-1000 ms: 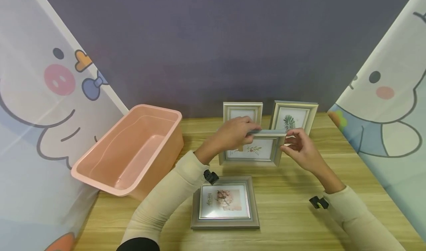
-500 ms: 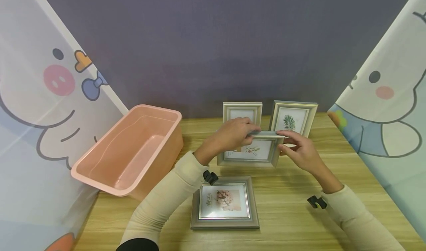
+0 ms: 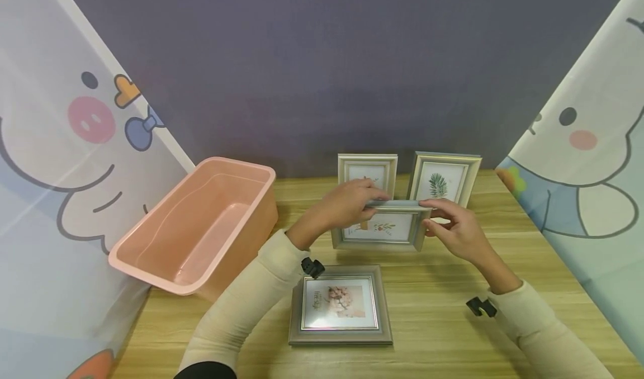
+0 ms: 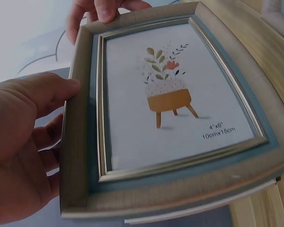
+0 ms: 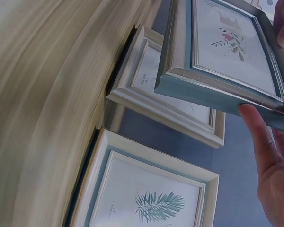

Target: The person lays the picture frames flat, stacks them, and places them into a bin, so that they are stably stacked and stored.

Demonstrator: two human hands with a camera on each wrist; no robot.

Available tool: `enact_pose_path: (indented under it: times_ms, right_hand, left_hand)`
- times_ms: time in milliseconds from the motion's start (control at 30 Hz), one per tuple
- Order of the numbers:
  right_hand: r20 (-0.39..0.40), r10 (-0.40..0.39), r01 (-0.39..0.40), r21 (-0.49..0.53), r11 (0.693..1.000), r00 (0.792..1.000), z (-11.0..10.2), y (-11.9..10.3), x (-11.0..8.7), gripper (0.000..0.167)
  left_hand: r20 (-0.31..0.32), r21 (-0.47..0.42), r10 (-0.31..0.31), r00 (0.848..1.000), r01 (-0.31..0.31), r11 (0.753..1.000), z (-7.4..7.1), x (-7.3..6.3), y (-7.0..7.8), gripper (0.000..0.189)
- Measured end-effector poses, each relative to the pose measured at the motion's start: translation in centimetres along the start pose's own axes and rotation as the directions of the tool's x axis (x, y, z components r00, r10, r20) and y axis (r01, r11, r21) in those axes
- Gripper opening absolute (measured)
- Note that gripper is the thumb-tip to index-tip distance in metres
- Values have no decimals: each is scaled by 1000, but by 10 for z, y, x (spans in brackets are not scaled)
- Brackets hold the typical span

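Upright in both hands is a beige picture frame with blue-grey edges, turned sideways. Its print of a potted plant shows large in the left wrist view. My left hand grips the upper edge, its thumb on the front border and the fingers behind. At the upper right corner, my right hand pinches the frame between thumb and fingers. In the right wrist view, a finger of the right hand lies along the frame's blue side. Fingers cover part of the border.
Behind stand two lighter frames, one partly covered by the left hand, one with a green leaf print. A flower-print frame lies flat in front on the wooden table. A pink tub stands at left.
The right hand has shifted from the held frame's right side onto its top corner. My left hand has slid slightly leftward along the upper edge. The other frames and tub stay put.
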State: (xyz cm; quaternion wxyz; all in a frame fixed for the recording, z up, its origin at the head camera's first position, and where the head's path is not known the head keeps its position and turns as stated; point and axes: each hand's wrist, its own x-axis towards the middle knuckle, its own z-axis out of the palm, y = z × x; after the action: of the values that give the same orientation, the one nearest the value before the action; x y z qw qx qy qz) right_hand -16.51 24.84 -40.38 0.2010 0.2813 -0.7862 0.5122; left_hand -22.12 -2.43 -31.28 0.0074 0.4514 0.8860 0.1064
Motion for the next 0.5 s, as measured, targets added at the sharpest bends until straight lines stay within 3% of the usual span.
enact_pose_path:
  times_ms: [233, 400, 500]
  right_hand:
    - [37, -44, 43, 24, 999, 998, -7, 4, 1, 48]
    - [39, -59, 57, 32, 998, 997, -13, 4, 1, 48]
    - [34, -74, 72, 31, 997, 997, -16, 4, 2, 49]
  left_hand:
    - [-56, -28, 33, 998, -35, 999, -5, -15, -16, 31]
    - [-88, -53, 4, 996, -9, 999, -7, -29, -31, 30]
    - [-76, -97, -14, 997, 6, 995, -8, -36, -39, 32]
